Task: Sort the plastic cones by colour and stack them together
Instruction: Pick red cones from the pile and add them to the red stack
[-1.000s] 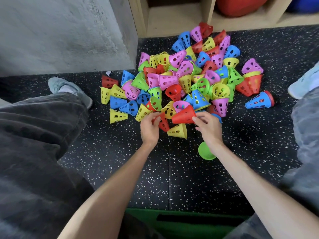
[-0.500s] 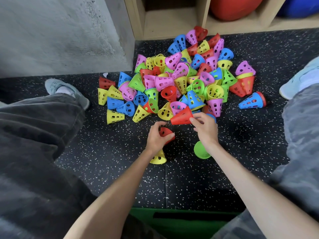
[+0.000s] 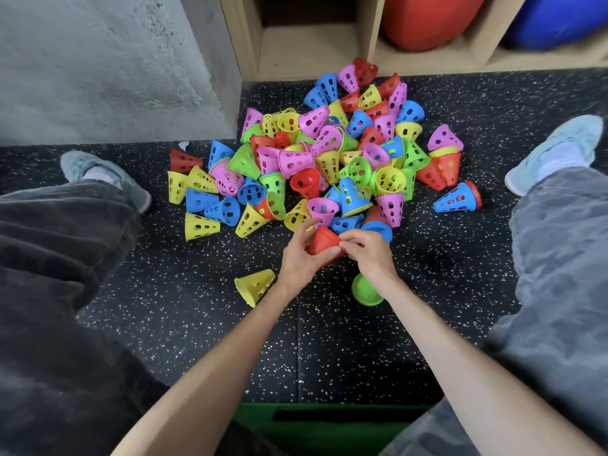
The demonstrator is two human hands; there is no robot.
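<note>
A red cone (image 3: pixel 321 242) is held between both hands just in front of a heap of perforated plastic cones (image 3: pixel 329 156) on a black speckled floor (image 3: pixel 184 324). The left hand (image 3: pixel 301 262) is curled around the cone's near side, thumb laid across it, while the right hand (image 3: pixel 368 253) pinches its edge with thumb and fingertips; whether one red cone or two nested ones are gripped cannot be told. Five colours are counted in the heap: red, blue, yellow, green and pink, tangled and partly nested, so an exact tally of each cannot be made. Three cones are seen apart from the heap: a yellow cone (image 3: pixel 255 286) lying on its side just left of the left wrist, a green cone (image 3: pixel 364 291) partly hidden under the right wrist, and a blue cone (image 3: pixel 455 199) with a red one nested at its wide end, lying to the right of the heap. Two outstretched legs in grey trousers (image 3: pixel 65 258) and two pale blue shoes (image 3: pixel 556 149) frame the scene. Behind the heap, a wooden shelf (image 3: pixel 312 51) is seen holding one red ball (image 3: pixel 427 18) and one blue ball (image 3: pixel 556 18), beside a grey concrete wall (image 3: pixel 98 60). A green object (image 3: pixel 329 429) is visible at the bottom edge.
</note>
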